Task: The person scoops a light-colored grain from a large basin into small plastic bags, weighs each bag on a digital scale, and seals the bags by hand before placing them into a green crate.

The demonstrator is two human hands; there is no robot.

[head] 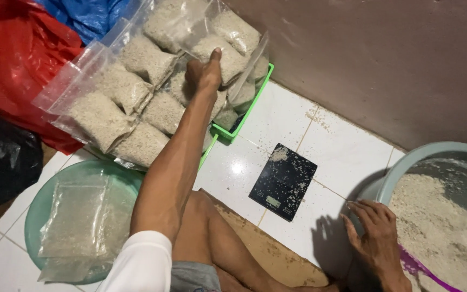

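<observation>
Our left hand (204,70) pinches a clear plastic bag of white grain (228,57) atop the pile in the green plastic basket (244,114); seat it flat. Right hand (377,238) rests open on the grey basin (406,162).

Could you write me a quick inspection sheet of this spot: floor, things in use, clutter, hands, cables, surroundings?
Surface: white tiled floor, scattered with grains.
Job's things: filled clear bags of rice piled in a green basket; black digital scale, dusted with grains; grey basin of loose rice.
Clutter: empty clear bags in a green bowl; red plastic bag, black bag, blue bag.
Hands: left hand grips a filled bag on the pile; right hand rests on the basin's rim.
Cables: nothing seen.
Surroundings: plain brown wall; person sits on the floor.
</observation>
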